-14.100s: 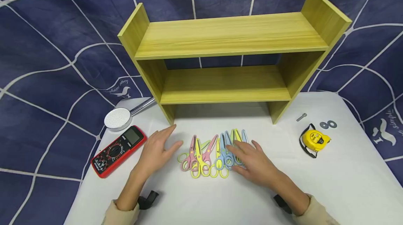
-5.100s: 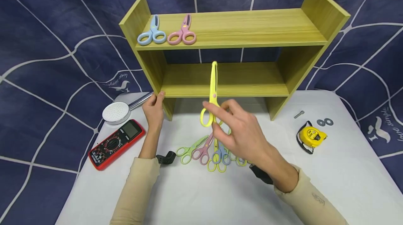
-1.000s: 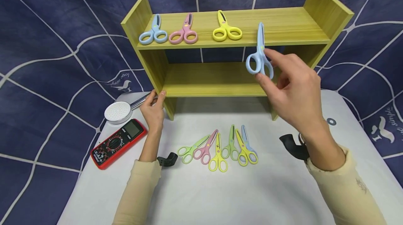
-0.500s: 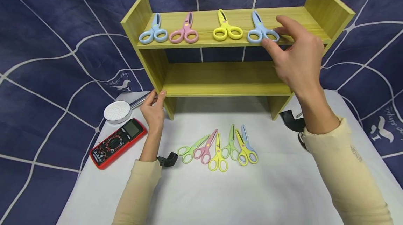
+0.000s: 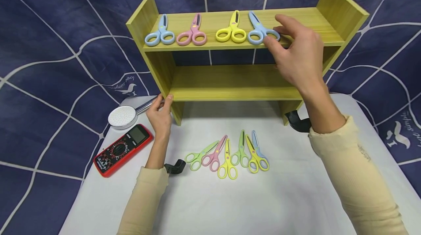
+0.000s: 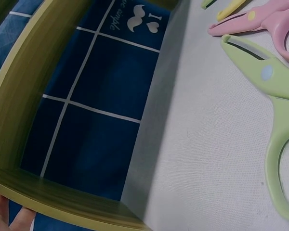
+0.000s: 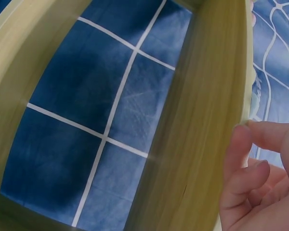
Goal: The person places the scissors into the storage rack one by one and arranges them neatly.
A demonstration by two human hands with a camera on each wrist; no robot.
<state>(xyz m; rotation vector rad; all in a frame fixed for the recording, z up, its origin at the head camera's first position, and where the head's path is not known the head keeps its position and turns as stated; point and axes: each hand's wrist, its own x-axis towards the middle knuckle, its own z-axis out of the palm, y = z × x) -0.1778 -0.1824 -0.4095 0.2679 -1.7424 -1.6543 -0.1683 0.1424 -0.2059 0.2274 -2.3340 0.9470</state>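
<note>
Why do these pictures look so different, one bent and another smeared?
Head view: sharp and evenly lit, but the wide lens bows the shelf and the backdrop lines. Left wrist view: very close, so the green scissors loom huge. Right wrist view: the shelf edge is smeared with blur beside the right hand.

The blue cloth (image 5: 65, 81) reads "love simple" at the shelf's eight o'clock and "simple" at its four o'clock.
</note>
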